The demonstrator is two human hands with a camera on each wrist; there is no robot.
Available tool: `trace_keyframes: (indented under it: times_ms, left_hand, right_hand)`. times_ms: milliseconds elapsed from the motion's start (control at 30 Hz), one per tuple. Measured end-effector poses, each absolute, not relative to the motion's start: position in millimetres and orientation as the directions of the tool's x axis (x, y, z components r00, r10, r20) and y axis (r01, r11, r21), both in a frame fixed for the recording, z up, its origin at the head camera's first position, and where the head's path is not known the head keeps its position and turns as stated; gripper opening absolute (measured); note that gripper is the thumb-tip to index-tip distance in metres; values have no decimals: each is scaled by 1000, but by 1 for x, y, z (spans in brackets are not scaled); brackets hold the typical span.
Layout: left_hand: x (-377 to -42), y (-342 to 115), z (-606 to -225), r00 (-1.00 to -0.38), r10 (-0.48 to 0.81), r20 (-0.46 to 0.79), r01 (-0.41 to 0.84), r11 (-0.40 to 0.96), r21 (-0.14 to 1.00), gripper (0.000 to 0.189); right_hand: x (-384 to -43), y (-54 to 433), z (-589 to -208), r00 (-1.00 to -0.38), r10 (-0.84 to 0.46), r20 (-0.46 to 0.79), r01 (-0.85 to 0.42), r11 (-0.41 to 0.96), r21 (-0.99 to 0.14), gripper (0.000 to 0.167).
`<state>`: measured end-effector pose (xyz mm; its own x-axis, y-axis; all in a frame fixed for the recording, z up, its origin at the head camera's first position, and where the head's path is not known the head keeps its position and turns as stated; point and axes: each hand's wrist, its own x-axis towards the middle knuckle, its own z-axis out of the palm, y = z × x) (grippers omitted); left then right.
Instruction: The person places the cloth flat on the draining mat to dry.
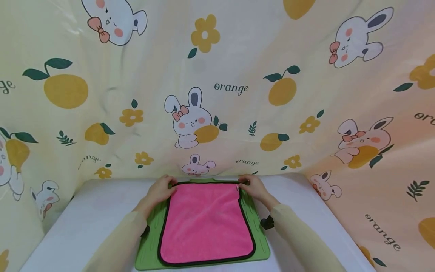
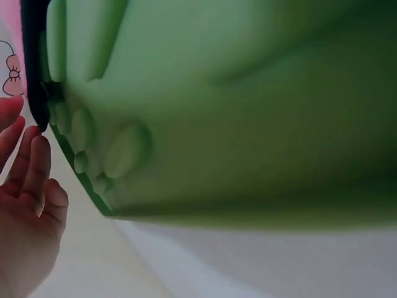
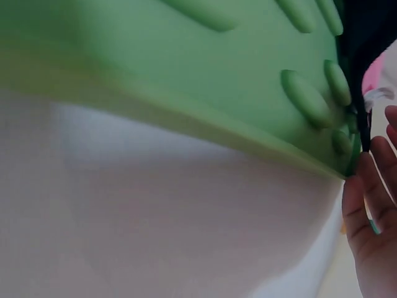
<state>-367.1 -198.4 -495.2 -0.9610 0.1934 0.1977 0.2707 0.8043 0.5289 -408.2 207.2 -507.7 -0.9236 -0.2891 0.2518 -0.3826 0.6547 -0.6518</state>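
Note:
A pink cloth (image 1: pixel 207 223) with black edging lies spread over a green washboard (image 1: pixel 261 245) with raised ridges. At its far left corner, my left hand (image 1: pixel 161 189) pinches the black edge. My right hand (image 1: pixel 254 187) pinches the far right corner, beside a small white tag (image 1: pixel 238 187). The left wrist view shows the left fingertips (image 2: pixel 38 146) right at the end of the black edging (image 2: pixel 36 81). From the right wrist, the fingers (image 3: pixel 372 180) meet the dark edging next to the board's corner. The thumbs are mostly hidden.
The board rests on a white table (image 1: pixel 102 211). Behind and at both sides hangs a cream curtain (image 1: pixel 238 56) printed with rabbits and oranges. Dark wrist straps (image 1: pixel 266 223) show near the sleeves.

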Motion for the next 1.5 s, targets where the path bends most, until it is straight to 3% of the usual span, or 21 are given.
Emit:
trace_keyframes:
  times_ms: [467, 700, 1067, 1500]
  left_hand:
    - [-374, -197, -503, -974, 172, 146, 223, 840, 495, 23]
    - [-375, -199, -502, -958, 214, 189, 283, 803, 525, 14]
    - [-371, -206, -497, -936, 207, 284, 337, 762, 553, 18]
    - [-374, -208, -498, -954, 196, 229, 293, 779, 554, 20]
  right_hand:
    - [-412, 203, -518, -909, -330, 255, -417, 719, -556, 19]
    - [-413, 199, -515, -903, -328, 278, -430, 712, -555, 17]
    - [-415, 188, -506, -933, -224, 280, -350, 743, -571, 15]
    - [-424, 177, -514, -919, -221, 327, -377, 735, -563, 10]
